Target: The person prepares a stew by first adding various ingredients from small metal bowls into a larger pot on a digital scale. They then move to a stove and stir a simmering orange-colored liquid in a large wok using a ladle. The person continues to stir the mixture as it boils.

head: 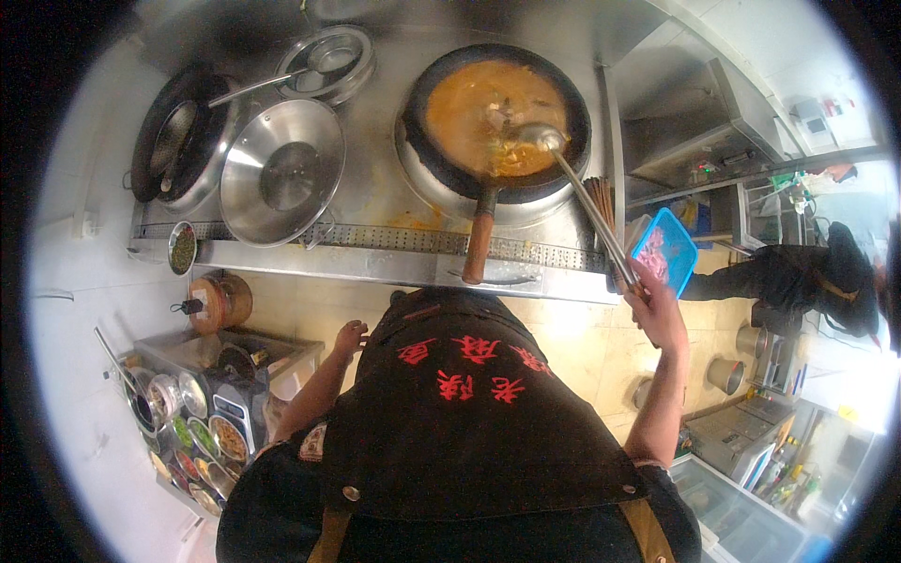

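Note:
My right hand (656, 306) grips the handle end of a long metal ladle (588, 193). The bowl of the ladle rests in an orange-brown soup or sauce (471, 98), with a few darker bits at the surface. This liquid fills much of a blackened wok (426, 151) on the stove, whose wooden handle (479, 248) points towards me. My left hand (350, 336) hangs beside my dark apron (486, 436), away from the stove, its fingers loosely bent and nothing visible in them.
A steel basin (243, 165), a second wok (151, 158) holding a perforated strainer (174, 130), and a nested pot (366, 60) crowd the stove's left. Right of it sits a blue plastic basket (688, 246) with pink pieces. Seasoning bowls (229, 436) stand lower left; another person (795, 274) is at right.

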Demonstrator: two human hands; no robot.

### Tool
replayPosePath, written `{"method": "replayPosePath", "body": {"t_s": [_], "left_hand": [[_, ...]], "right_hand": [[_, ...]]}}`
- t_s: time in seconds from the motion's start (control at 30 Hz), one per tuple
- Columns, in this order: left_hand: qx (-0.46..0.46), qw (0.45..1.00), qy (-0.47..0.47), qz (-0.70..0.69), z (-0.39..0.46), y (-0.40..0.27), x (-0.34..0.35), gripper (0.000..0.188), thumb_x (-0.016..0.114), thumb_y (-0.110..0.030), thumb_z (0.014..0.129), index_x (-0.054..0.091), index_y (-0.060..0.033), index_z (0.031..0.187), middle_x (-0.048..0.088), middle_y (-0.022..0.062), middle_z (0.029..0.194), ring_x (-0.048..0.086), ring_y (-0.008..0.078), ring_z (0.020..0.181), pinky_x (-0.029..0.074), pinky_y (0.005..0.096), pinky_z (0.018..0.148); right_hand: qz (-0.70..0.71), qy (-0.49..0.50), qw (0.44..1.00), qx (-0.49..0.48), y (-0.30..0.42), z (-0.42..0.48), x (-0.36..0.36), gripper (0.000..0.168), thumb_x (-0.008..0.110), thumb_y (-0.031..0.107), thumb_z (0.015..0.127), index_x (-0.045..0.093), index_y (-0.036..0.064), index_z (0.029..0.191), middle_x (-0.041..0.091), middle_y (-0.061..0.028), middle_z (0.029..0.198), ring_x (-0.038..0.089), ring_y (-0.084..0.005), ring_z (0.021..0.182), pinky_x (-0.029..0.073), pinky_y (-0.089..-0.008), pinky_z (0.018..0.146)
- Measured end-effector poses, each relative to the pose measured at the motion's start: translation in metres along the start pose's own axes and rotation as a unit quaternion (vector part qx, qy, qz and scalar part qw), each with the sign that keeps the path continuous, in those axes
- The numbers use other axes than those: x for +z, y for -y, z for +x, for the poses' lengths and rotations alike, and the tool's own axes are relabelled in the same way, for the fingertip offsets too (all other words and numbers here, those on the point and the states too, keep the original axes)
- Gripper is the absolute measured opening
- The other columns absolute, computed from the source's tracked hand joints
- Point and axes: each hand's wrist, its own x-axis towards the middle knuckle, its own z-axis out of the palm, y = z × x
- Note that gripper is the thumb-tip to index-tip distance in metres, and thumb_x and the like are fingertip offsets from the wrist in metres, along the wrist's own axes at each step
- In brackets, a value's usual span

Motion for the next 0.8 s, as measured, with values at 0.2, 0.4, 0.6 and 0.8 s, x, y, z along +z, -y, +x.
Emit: {"method": "replayPosePath", "body": {"t_s": [0.2,0.4,0.6,0.8], "left_hand": [[0.007,0.999,-0.031,0.038,0.010,0.014,-0.013,0.047,0.060,-0.021,0.089,0.045,-0.0033,0.129,0.061,0.0078,0.100,0.063,0.0194,0.077,0.052,0.0360,0.061],[-0.015,0.999,-0.047,0.004,-0.006,-0.006,0.003,0.049,0.062,-0.023,0.088,0.046,-0.0036,0.130,0.061,0.0083,0.101,0.063,0.0204,0.079,0.051,0.0360,0.062],[0.021,0.998,-0.042,-0.035,0.000,0.014,-0.009,0.047,0.063,-0.021,0.087,0.047,-0.0038,0.127,0.061,0.0076,0.095,0.062,0.0204,0.074,0.052,0.0367,0.061],[0.005,1.000,-0.027,0.004,0.003,0.017,-0.011,0.045,0.062,-0.022,0.089,0.047,-0.0037,0.127,0.060,0.0069,0.092,0.062,0.0201,0.072,0.051,0.0361,0.058]], "right_hand": [[-0.129,-0.007,0.988,-0.085,-0.013,0.008,0.016,0.056,0.057,-0.006,0.081,0.049,0.004,0.135,0.057,-0.0126,0.076,0.056,-0.0184,0.066,0.047,-0.0316,0.063],[-0.201,-0.068,0.972,-0.098,-0.038,0.050,0.076,0.060,0.060,-0.005,0.078,0.047,0.008,0.136,0.063,-0.0244,0.100,0.063,-0.0370,0.087,0.049,-0.0416,0.076],[-0.233,-0.076,0.968,-0.057,-0.053,0.082,0.109,0.063,0.059,-0.002,0.080,0.042,0.009,0.140,0.063,-0.0232,0.091,0.062,-0.0374,0.084,0.050,-0.0431,0.076],[0.125,-0.023,0.992,0.007,-0.041,0.104,0.117,0.059,0.057,0.001,0.087,0.037,0.004,0.142,0.059,-0.0113,0.081,0.057,-0.0155,0.059,0.047,-0.0293,0.050]]}}
